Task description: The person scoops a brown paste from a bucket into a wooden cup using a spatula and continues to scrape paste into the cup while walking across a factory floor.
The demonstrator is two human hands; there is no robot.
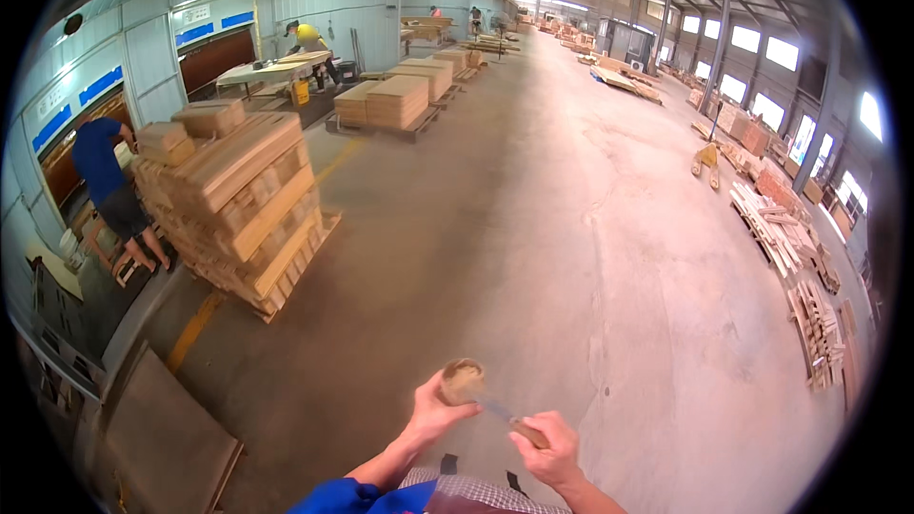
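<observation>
Low in the head view, my left hand is closed around a small round brown container, its open top tilted toward me. Something tan, perhaps a paste, coats the inside; blur hides its exact kind. My right hand grips the wooden handle of a putty knife. The thin greyish blade points up and left, its tip at the container's near rim. Whether the tip touches the tan stuff I cannot tell. Both hands are in front of my body, above the concrete floor.
At left stands a tall pallet stack of wooden boards, with a person in blue behind it. A flat panel lies lower left. Farther off are more board stacks and a person in yellow. Lumber piles line the right side.
</observation>
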